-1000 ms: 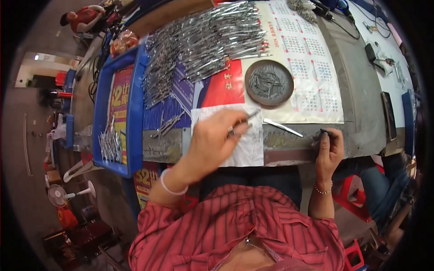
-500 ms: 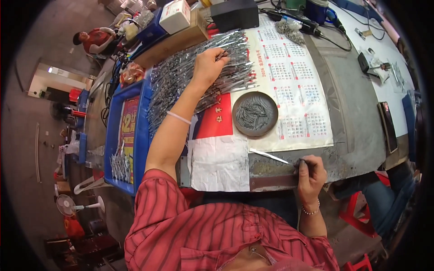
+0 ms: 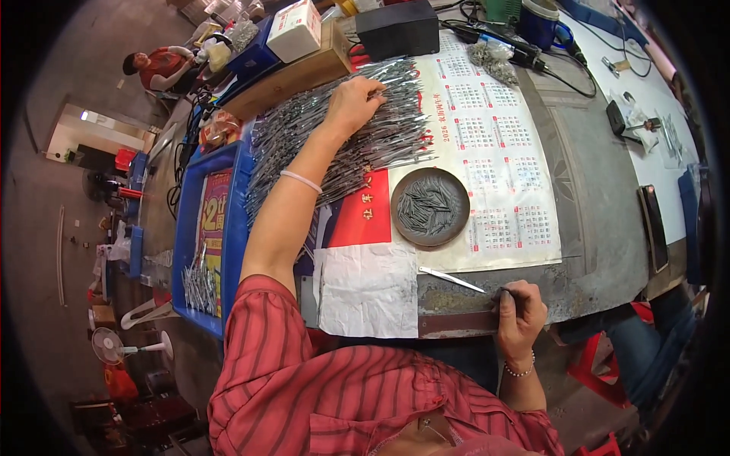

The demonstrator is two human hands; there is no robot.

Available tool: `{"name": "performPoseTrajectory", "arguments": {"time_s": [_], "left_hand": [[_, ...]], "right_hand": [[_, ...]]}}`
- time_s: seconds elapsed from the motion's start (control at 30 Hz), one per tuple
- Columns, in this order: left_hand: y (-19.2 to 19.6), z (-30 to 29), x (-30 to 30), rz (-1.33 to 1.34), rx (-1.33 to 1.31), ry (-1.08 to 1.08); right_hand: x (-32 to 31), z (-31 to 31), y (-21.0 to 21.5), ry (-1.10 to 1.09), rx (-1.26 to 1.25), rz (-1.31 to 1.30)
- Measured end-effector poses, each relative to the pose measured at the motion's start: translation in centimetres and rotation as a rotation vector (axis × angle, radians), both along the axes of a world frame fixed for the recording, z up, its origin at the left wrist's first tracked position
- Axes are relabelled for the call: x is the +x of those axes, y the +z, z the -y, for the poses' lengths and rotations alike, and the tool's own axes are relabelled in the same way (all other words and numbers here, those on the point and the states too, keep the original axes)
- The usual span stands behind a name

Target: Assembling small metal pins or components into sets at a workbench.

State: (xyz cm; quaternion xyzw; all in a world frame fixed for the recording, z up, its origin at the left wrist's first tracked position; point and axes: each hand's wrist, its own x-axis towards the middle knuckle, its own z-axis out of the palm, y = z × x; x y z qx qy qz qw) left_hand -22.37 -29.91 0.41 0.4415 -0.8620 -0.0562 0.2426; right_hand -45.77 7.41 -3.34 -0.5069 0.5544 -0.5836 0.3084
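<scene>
Workbench edge (front) carries right hand gripping tweezers.

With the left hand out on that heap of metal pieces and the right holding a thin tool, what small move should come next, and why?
Probably close the left hand fingers on one piece from the heap of metal pieces and bring it back toward the white paper. The hand rests on the heap, while the right hand waits at the table edge with its thin tool pointing toward the paper.
</scene>
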Motion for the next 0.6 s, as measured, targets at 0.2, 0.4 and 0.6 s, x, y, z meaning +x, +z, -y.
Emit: {"name": "performPoseTrajectory", "arguments": {"time_s": [0.2, 0.4, 0.6], "left_hand": [[2.1, 0.1, 0.1, -0.154, 0.121, -0.042], [-0.4, 1.8, -0.1, -0.053, -0.063, -0.233], [-1.7, 0.9, 1.1, -0.053, -0.032, -0.196]], "right_hand": [[0.1, 0.2, 0.4, -0.005, -0.001, -0.056], [0.4, 0.1, 0.8, -0.030, -0.026, -0.064], [1.1, 0.3, 0.4, -0.054, -0.005, -0.070]]}}
